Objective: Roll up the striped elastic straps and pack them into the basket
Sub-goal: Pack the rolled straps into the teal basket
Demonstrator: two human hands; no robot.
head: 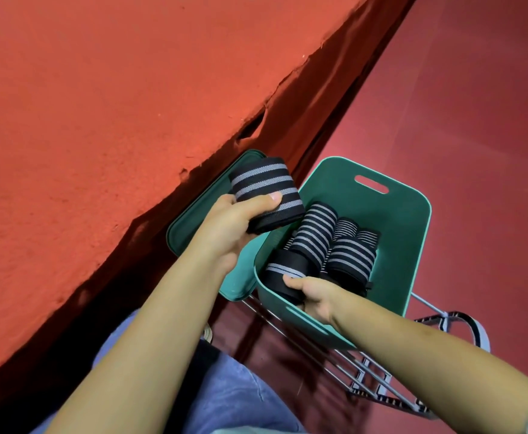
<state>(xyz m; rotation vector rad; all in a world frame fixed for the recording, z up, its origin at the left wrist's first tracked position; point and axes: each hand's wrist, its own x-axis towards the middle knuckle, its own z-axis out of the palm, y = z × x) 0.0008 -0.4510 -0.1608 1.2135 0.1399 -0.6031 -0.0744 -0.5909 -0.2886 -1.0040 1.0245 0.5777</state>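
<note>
1. I see a broad orange-red table (100,104) filling the left and far side, its cloth edge torn and hanging in a dark fold that runs diagonally from the near left to the far right.
2. To the right lies a dark red floor (475,120), smooth and slightly glossy.
3. A teal plastic basket (413,245) with a handle slot in its far wall sits on a metal wire rack (366,371) just right of the table edge; a second teal piece (187,227), a lid or another bin, I cannot tell which, lies touching its left side.
4. Blue trousers (234,396) show at the near edge, between my two forearms.
5. Inside the basket several rolled striped straps (316,233) stand packed side by side, black with grey bands.
6. An unrolled strap (472,327) loops over the rack at the near right.
7. My left hand (228,227) holds a rolled strap (266,192) above the basket's left rim; the fingers curl under it and the thumb presses across the top.
8. My right hand (313,292) reaches into the near end of the basket, its fingers wrapped round another roll (284,270) that touches its neighbours.
</note>
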